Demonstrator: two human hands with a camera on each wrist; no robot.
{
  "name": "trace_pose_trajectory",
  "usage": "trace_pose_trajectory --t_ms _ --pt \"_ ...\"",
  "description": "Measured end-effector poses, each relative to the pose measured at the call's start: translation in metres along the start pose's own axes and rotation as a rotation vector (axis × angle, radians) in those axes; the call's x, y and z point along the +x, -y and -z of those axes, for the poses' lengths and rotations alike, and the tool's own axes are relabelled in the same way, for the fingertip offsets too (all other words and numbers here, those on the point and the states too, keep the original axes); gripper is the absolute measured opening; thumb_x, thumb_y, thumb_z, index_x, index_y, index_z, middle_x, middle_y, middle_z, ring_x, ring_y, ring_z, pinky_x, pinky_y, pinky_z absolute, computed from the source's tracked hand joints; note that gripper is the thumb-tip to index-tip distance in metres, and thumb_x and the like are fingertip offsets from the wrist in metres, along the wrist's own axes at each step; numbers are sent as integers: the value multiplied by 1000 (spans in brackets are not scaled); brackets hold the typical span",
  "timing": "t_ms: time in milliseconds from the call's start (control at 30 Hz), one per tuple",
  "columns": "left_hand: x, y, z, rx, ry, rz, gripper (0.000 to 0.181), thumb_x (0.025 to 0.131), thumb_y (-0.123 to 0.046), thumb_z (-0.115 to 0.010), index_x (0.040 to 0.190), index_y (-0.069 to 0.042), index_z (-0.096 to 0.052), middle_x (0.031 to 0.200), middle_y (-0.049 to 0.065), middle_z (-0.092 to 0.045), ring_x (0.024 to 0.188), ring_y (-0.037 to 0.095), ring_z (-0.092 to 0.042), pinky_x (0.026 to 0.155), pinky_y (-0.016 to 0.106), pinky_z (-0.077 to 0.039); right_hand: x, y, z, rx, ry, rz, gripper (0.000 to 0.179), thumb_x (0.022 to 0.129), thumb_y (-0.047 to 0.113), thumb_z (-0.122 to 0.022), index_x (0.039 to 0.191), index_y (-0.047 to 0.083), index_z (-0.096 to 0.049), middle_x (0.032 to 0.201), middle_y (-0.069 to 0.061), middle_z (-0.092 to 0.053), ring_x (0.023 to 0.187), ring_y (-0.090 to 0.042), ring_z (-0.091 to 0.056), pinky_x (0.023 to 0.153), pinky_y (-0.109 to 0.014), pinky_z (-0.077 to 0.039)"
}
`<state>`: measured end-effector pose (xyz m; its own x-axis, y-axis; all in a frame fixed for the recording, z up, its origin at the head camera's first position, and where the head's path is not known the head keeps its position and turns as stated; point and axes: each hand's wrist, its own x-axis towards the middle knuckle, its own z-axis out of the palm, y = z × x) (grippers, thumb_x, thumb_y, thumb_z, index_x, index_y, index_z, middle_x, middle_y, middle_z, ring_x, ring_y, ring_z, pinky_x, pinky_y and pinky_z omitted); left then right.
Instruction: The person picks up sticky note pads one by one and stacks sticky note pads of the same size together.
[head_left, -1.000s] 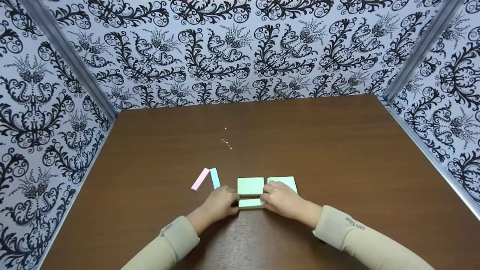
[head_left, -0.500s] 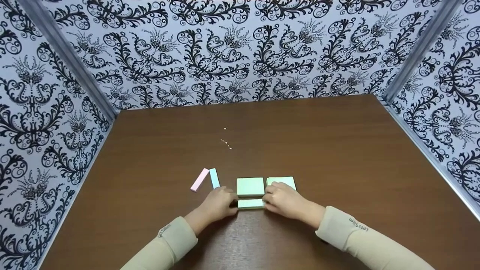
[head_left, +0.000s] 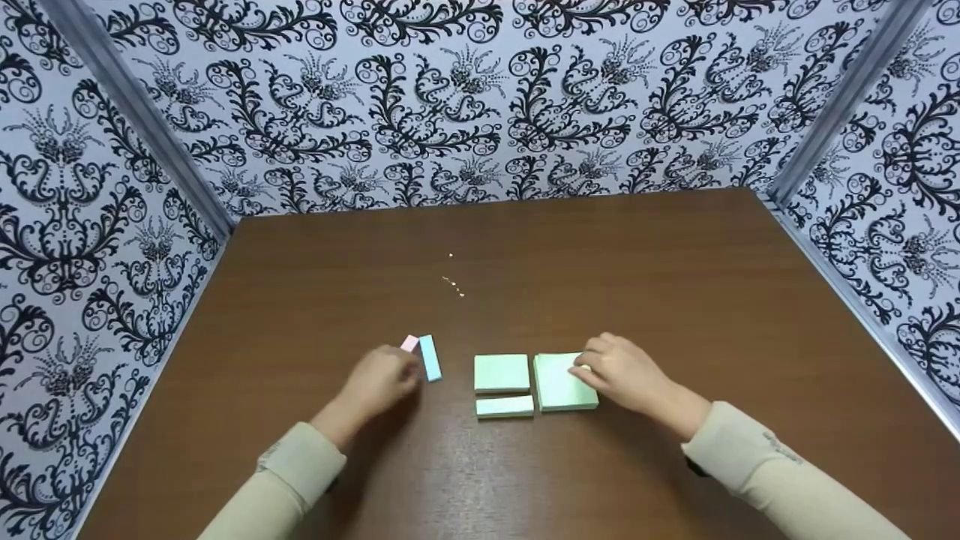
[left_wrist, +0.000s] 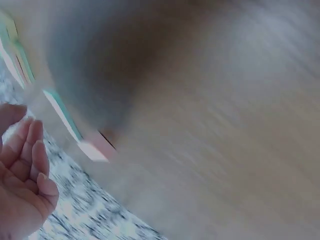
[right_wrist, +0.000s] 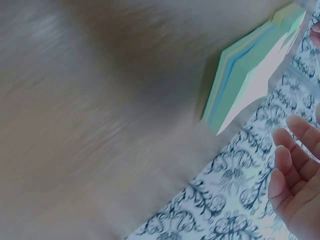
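Note:
A green square sticky-note pad (head_left: 566, 382) lies on the table, its side showing green, blue and yellow layers in the right wrist view. Left of it are a green rectangular pad (head_left: 501, 373) and, nearer the person, a narrow green pad (head_left: 505, 407). My right hand (head_left: 626, 373) hovers at the square pad's right edge, fingers loosely bent and holding nothing in the right wrist view. My left hand (head_left: 377, 381) is above the pink strip pad (head_left: 409, 343), covering most of it in the head view. It holds nothing. Beside the pink pad lies a blue strip pad (head_left: 430, 358).
The brown wooden table (head_left: 675, 285) carries a few small pale specks (head_left: 453, 284) beyond the pads. Patterned black-and-white panels (head_left: 465, 97) stand at the back and both sides.
Both hands have let go of the narrow green pad and moved apart. The left hand went left over the pink pad, the right hand went right and slightly back. The green pads stay in place.

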<state>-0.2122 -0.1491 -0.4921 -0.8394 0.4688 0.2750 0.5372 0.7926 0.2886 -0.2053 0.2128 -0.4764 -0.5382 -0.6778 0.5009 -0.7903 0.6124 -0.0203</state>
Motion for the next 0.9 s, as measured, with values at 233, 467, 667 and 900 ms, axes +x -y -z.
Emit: trace_pose_trajectory --t_ms 233,467,667,900 --pt "-9 31 4 -90 18 360 18 80 -7 -63 96 2 -64 91 16 -63 85 31 -59 77 45 -46 -7 -6 7 9 25 -66 14 83 20 -64 74 9 -67 71 1 -59 67 -15 -51 62 -30 -40" --pt "-8 28 -6 -167 78 463 30 82 -17 -64 105 1 -61 91 13 -64 75 24 -56 71 42 -47 -5 -4 8 18 34 -62 16 84 20 -63 74 9 -68 71 0 -59 67 -15 -52 62 -30 -40" --pt "-6 20 -9 -78 84 416 39 80 -14 -65 115 0 -55 95 17 -64 78 28 -59 71 45 -47 -4 -3 9 14 49 -68 16 84 21 -63 75 10 -68 71 1 -59 68 -15 -51 62 -30 -40" --pt "0 12 -11 107 124 346 34 82 -13 -62 113 0 -58 91 18 -65 77 33 -62 68 47 -49 -5 -4 9 21 59 -76 16 85 20 -62 74 10 -68 71 1 -58 67 -14 -51 63 -30 -40"
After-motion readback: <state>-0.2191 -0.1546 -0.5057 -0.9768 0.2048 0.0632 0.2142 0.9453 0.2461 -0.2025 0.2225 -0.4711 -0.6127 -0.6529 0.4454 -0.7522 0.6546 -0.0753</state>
